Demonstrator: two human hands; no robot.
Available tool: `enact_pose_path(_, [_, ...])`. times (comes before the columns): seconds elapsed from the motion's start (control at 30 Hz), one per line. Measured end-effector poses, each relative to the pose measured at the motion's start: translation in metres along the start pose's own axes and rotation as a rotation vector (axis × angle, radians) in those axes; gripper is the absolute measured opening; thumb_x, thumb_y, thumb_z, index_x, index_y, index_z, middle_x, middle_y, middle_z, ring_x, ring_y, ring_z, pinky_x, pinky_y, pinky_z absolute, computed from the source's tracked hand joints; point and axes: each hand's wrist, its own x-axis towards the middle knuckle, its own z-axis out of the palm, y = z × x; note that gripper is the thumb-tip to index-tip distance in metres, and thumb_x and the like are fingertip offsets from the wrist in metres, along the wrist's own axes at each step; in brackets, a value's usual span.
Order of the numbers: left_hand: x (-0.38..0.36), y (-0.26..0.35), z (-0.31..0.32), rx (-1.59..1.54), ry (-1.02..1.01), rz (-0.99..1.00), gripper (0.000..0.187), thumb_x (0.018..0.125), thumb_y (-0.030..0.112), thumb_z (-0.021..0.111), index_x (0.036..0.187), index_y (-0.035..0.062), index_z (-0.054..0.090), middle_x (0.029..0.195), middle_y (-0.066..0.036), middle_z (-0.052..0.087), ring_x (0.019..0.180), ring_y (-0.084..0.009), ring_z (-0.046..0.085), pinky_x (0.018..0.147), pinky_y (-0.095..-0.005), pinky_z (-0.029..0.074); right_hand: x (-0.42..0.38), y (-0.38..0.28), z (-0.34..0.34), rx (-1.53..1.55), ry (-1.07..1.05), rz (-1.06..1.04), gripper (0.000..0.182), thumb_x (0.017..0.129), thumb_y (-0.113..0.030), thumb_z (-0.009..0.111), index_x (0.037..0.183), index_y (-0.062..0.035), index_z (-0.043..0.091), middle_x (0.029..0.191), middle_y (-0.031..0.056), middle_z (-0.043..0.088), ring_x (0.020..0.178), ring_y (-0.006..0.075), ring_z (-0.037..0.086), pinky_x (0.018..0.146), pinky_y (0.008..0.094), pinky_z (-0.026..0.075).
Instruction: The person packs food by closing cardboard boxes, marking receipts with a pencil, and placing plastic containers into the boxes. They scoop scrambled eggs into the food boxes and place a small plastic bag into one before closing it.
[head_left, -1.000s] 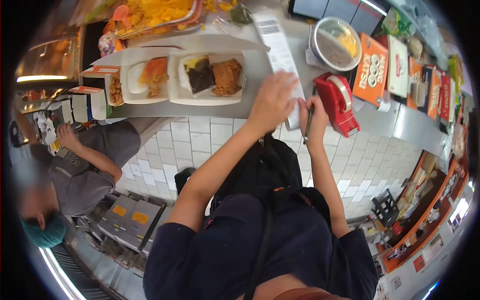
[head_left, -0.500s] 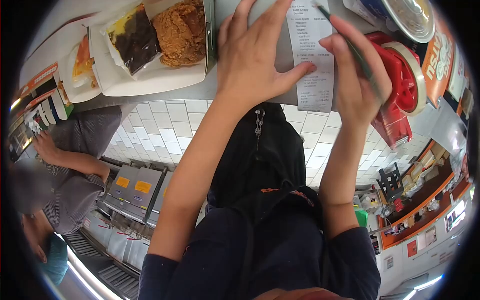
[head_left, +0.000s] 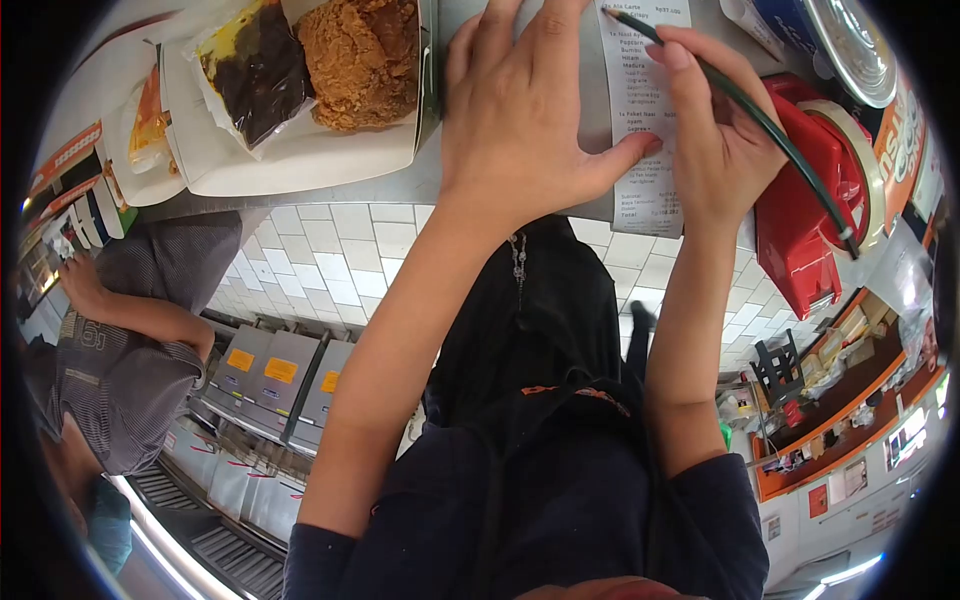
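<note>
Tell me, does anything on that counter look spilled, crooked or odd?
Nothing looks spilled or damaged. The receipt lies flat under the left hand, its lower end hanging over the counter edge, while the right hand marks it with a pen.

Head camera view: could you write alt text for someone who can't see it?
A person's left hand presses a printed receipt flat on a steel counter while the right hand marks it with a dark pen. A white box of fried chicken sits left, a red tape dispenser right.
</note>
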Motion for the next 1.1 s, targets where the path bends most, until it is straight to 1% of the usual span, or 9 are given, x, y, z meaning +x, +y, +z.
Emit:
enact_pose_path(0.1, [-0.001, -0.008, 0.009, -0.008, 0.117, 0.143, 0.095, 0.063, 0.039, 0.076, 0.136, 0.0043, 0.026, 0.135, -0.020, 0.034, 0.128, -0.0347, 0.029, 0.101, -0.0471, 0.025, 0.001, -0.002, 0.001, -0.030, 0.100, 0.040, 0.012, 0.084, 0.001, 0.060, 0.095, 0.0064, 0.064, 0.089, 0.0100, 0.066, 0.081, 0.0146, 0.064, 0.075, 0.0222, 0.049])
enact_pose_path(0.2, [-0.001, -0.008, 0.009, 0.001, 0.105, 0.091, 0.095, 0.063, 0.040, 0.075, 0.137, 0.0052, 0.025, 0.136, -0.019, 0.033, 0.128, -0.0347, 0.029, 0.101, -0.0477, 0.025, -0.002, -0.002, -0.005, -0.039, -0.089, -0.114, 0.012, 0.082, -0.001, 0.064, 0.094, 0.0029, 0.065, 0.082, 0.0054, 0.065, 0.074, 0.0093, 0.060, 0.065, 0.0198, 0.046])
enact_pose_path(0.23, [-0.001, -0.008, 0.008, 0.014, 0.108, 0.093, 0.095, 0.063, 0.040, 0.075, 0.137, 0.0052, 0.025, 0.136, -0.019, 0.033, 0.128, -0.0347, 0.029, 0.101, -0.0477, 0.025, -0.006, -0.008, -0.007, 0.066, 0.004, 0.026, 0.012, 0.082, 0.001, 0.062, 0.094, 0.0038, 0.064, 0.082, 0.0072, 0.064, 0.074, 0.0107, 0.061, 0.064, 0.0199, 0.046])
enact_pose_path(0.33, [0.000, -0.009, 0.005, -0.007, 0.060, 0.080, 0.097, 0.064, 0.041, 0.074, 0.138, 0.0058, 0.023, 0.138, -0.017, 0.033, 0.129, -0.0343, 0.027, 0.101, -0.0485, 0.025, -0.010, -0.009, -0.003, 0.102, 0.139, -0.008, 0.011, 0.083, 0.002, 0.061, 0.094, 0.0045, 0.063, 0.083, 0.0085, 0.063, 0.075, 0.0118, 0.062, 0.063, 0.0200, 0.047])
enact_pose_path(0.57, [0.000, -0.009, -0.001, -0.021, -0.017, 0.019, 0.101, 0.063, 0.043, 0.075, 0.139, 0.0064, 0.020, 0.137, -0.016, 0.034, 0.131, -0.0343, 0.024, 0.102, -0.0490, 0.023, -0.017, -0.011, -0.002, 0.024, 0.131, 0.001, 0.009, 0.083, 0.002, 0.061, 0.090, 0.0047, 0.063, 0.081, 0.0085, 0.063, 0.074, 0.0127, 0.062, 0.063, 0.0201, 0.048])
enact_pose_path(0.73, [-0.004, -0.019, 0.005, -0.048, 0.135, 0.144, 0.111, 0.048, 0.040, 0.082, 0.136, 0.0031, 0.025, 0.133, -0.016, 0.039, 0.128, -0.0354, 0.028, 0.102, -0.0496, 0.026, -0.023, -0.012, 0.001, 0.013, 0.162, 0.025, 0.010, 0.081, 0.004, 0.062, 0.090, 0.0052, 0.063, 0.081, 0.0085, 0.063, 0.073, 0.0126, 0.062, 0.064, 0.0217, 0.048])
enact_pose_path(0.8, [-0.004, -0.017, 0.015, -0.143, 0.215, 0.150, 0.111, 0.044, 0.045, 0.081, 0.136, 0.0092, 0.030, 0.131, -0.013, 0.041, 0.130, -0.0317, 0.027, 0.102, -0.0503, 0.022, -0.024, -0.007, -0.006, -0.055, 0.141, 0.028, 0.011, 0.080, 0.006, 0.061, 0.091, 0.0058, 0.063, 0.085, 0.0087, 0.063, 0.075, 0.0122, 0.060, 0.067, 0.0232, 0.048])
enact_pose_path(0.93, [-0.006, -0.013, 0.020, -0.214, 0.229, 0.212, 0.104, 0.052, 0.045, 0.076, 0.135, 0.0024, 0.031, 0.136, -0.014, 0.036, 0.130, -0.0362, 0.026, 0.105, -0.0484, 0.022, -0.024, -0.002, -0.015, -0.215, 0.067, 0.012, 0.015, 0.083, 0.001, 0.062, 0.097, 0.0040, 0.062, 0.091, 0.0090, 0.064, 0.079, 0.0130, 0.060, 0.071, 0.0235, 0.048])
enact_pose_path(1.1, [-0.009, -0.018, 0.016, -0.187, 0.260, 0.237, 0.096, 0.054, 0.046, 0.075, 0.131, 0.0025, 0.037, 0.139, -0.011, 0.033, 0.132, -0.0350, 0.021, 0.108, -0.0482, 0.020, -0.022, -0.001, -0.010, -0.204, 0.011, -0.040, 0.014, 0.086, -0.002, 0.058, 0.098, 0.0039, 0.062, 0.090, 0.0098, 0.064, 0.082, 0.0155, 0.060, 0.074, 0.0267, 0.048])
